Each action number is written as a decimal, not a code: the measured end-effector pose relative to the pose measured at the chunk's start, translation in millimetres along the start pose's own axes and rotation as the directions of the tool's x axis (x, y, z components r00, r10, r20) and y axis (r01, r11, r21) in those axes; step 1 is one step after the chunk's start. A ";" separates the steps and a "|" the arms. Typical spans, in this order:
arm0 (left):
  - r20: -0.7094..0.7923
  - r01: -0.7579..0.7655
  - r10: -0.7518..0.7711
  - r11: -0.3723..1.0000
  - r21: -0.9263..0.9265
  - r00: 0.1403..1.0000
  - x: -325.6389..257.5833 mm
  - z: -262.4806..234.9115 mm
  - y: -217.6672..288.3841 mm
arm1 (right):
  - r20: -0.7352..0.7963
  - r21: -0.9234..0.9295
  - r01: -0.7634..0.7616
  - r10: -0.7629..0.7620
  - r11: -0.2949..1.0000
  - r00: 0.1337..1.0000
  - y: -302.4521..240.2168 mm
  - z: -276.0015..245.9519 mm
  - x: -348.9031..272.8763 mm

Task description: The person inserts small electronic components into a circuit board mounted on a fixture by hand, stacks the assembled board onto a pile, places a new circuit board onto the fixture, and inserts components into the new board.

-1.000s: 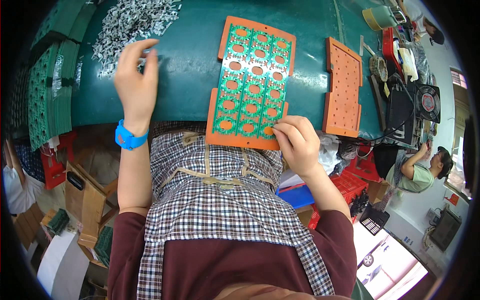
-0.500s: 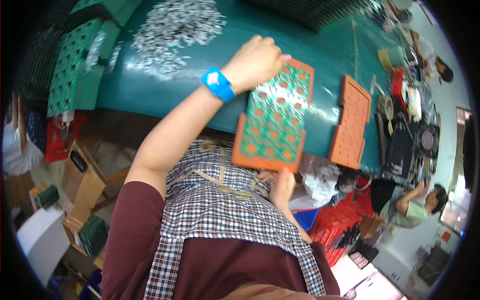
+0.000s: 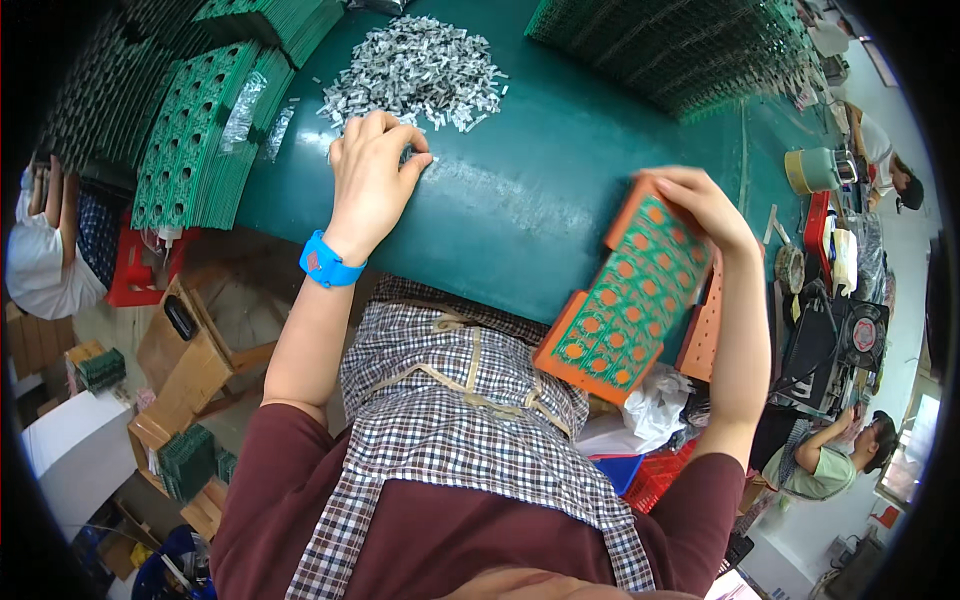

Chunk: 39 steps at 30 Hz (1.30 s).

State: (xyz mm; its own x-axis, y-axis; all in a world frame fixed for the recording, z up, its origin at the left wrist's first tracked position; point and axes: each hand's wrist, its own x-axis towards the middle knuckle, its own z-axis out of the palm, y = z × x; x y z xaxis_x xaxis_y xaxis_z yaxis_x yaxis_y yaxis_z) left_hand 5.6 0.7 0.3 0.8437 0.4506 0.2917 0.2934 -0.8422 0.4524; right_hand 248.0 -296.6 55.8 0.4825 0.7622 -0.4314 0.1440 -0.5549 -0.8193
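My left hand (image 3: 375, 180), with a blue wristband (image 3: 331, 262), is at the near edge of a heap of small silvery-white pieces (image 3: 415, 70). Its fingers curl down to the table, and whatever lies under them is hidden. At the right, my right hand (image 3: 703, 205) grips the upper end of an orange fixture plate (image 3: 572, 312). A green circuit board panel (image 3: 640, 290) with rows of round orange spots lies in that plate. The plate is tilted, its lower end past the table's front edge. Partly hidden behind my right forearm is a second orange plate (image 3: 702, 335).
Stacks of green circuit boards (image 3: 190, 140) stand at the left, with another large stack (image 3: 690, 50) at the far right. A tape roll (image 3: 790, 268), a green cup (image 3: 815, 170) and a black fan (image 3: 862, 325) are at the right. Other people sit nearby.
My left hand left the board and moved left to the heap. My right hand shifted from the plate's lower edge to its upper end. The plate moved right and tilted more.
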 end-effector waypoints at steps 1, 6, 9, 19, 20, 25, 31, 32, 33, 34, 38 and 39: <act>0.001 -0.003 0.003 1.000 -0.001 1.000 0.7 1.8 0.1 | -0.030 -0.052 -0.043 0.041 0.998 0.999 -9.8 7.0 16.9; 0.007 -0.073 0.074 0.993 -0.097 0.997 4.2 1.1 -2.6 | -0.220 -0.703 0.236 -0.521 0.670 0.824 -0.8 25.7 46.4; 0.076 0.088 -0.065 0.929 -0.358 0.995 4.8 -1.4 12.0 | -0.278 -0.317 0.133 -0.226 0.939 0.934 13.0 15.6 17.7; 0.569 0.568 0.014 0.014 -0.823 0.822 -8.5 23.5 70.4 | -0.619 -0.510 0.013 -0.377 0.860 0.689 20.4 68.2 -42.3; 0.626 0.628 0.049 -0.051 -0.776 0.778 -9.2 24.1 75.5 | -0.622 -0.603 -0.004 -0.467 0.797 0.628 5.1 73.6 -43.6; 0.671 0.677 0.093 -0.085 -0.731 0.736 -17.3 22.0 99.2 | -0.337 -0.312 0.349 -0.446 0.884 0.829 -41.8 117.3 -51.0; 0.666 0.689 0.193 -0.088 -0.719 0.720 -18.1 21.4 105.4 | -0.252 -0.172 0.483 -0.512 0.859 0.821 -27.4 107.4 -42.8; 0.680 0.699 0.193 -0.055 -0.713 0.708 -18.1 22.4 104.9 | -0.299 -0.203 0.424 -0.468 0.883 0.832 -30.4 103.8 -44.1; 0.692 0.707 0.190 -0.024 -0.706 0.697 -18.4 23.9 103.4 | -0.342 -0.230 0.363 -0.425 0.903 0.838 -30.3 100.2 -43.7; 0.696 0.713 0.195 -0.027 -0.701 0.691 -18.5 24.9 103.2 | -0.431 -0.211 0.322 -0.384 0.923 0.817 -23.2 90.4 -39.9; 0.662 0.669 0.126 -0.021 -0.743 0.739 -18.1 28.8 102.4 | -0.422 -0.482 0.115 -0.345 0.869 0.838 -11.4 61.1 -32.4; 0.647 0.652 0.102 -0.029 -0.757 0.756 -19.5 29.1 102.5 | -0.424 -0.479 0.107 -0.336 0.871 0.841 -9.1 60.2 -31.6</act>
State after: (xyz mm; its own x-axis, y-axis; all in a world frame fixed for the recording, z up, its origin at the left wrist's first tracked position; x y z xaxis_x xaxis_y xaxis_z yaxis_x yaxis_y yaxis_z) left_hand 32.3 -103.0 16.4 0.9583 0.0634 -0.2787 0.2012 0.5429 0.8153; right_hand 179.5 -295.6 54.2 0.7236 0.6864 0.0729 0.5911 -0.5616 -0.5790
